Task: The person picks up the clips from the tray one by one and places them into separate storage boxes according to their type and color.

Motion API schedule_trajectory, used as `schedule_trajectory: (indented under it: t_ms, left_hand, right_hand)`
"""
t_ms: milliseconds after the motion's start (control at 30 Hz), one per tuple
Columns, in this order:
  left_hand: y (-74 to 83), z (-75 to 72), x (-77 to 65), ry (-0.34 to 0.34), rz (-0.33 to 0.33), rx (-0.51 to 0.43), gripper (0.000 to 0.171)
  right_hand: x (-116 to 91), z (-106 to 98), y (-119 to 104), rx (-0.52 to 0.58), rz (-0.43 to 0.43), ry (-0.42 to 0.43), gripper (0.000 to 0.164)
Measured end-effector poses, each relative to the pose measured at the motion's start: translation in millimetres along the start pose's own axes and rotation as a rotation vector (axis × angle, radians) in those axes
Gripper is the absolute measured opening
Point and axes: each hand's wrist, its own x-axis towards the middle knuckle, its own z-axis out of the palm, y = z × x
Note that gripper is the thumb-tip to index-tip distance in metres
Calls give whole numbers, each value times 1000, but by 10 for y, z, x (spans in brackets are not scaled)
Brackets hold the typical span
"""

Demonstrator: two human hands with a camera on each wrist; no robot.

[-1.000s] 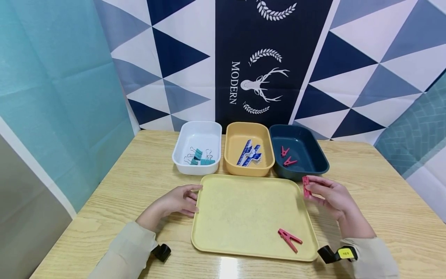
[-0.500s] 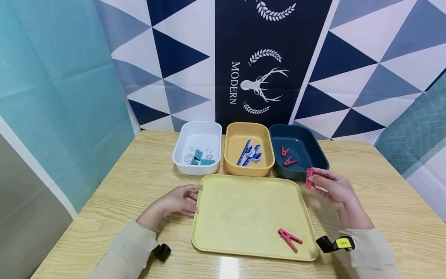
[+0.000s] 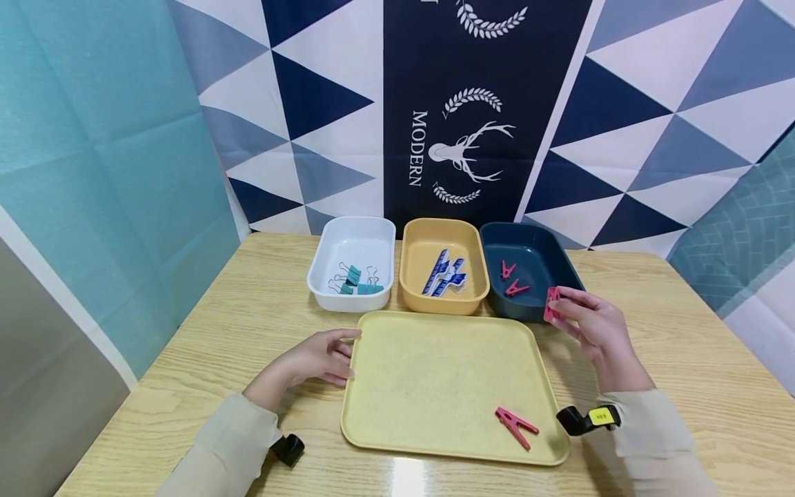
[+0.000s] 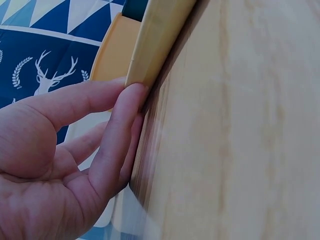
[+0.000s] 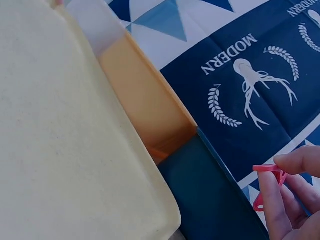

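Note:
My right hand [image 3: 596,328] pinches a red clothespin [image 3: 552,304] between thumb and fingers, at the near right corner of the dark blue bin [image 3: 540,312]. The right wrist view shows this clothespin [image 5: 267,170] from the side. Two smaller-looking red clothespins [image 3: 515,288] lie inside the dark blue bin. Another red clothespin [image 3: 515,426] lies on the yellow tray [image 3: 435,379], near its front right corner. My left hand [image 3: 319,359] rests at the tray's left edge, fingers loosely bent. In the left wrist view, its fingertips touch the tray's rim [image 4: 157,40].
A white bin [image 3: 350,301] with several teal binder clips [image 3: 369,288] stands behind the tray. Beside it is a yellow-orange bin [image 3: 444,304] holding blue-and-white clips [image 3: 448,276]. All stand on a wooden table [image 3: 261,290] before a patterned cloth backdrop [image 3: 329,138].
My right hand has moved up and slightly away from me with the clothespin, from beside the tray's back right corner to the dark blue bin's rim. My left hand has not moved.

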Motion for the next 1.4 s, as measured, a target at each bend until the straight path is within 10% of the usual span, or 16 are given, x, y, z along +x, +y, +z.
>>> schedule_trajectory:
  t_ms: [1400]
  left_hand:
    - [2, 8, 13, 10, -9, 10, 73]
  right_hand:
    - [391, 54, -157, 52, 31, 212, 21]
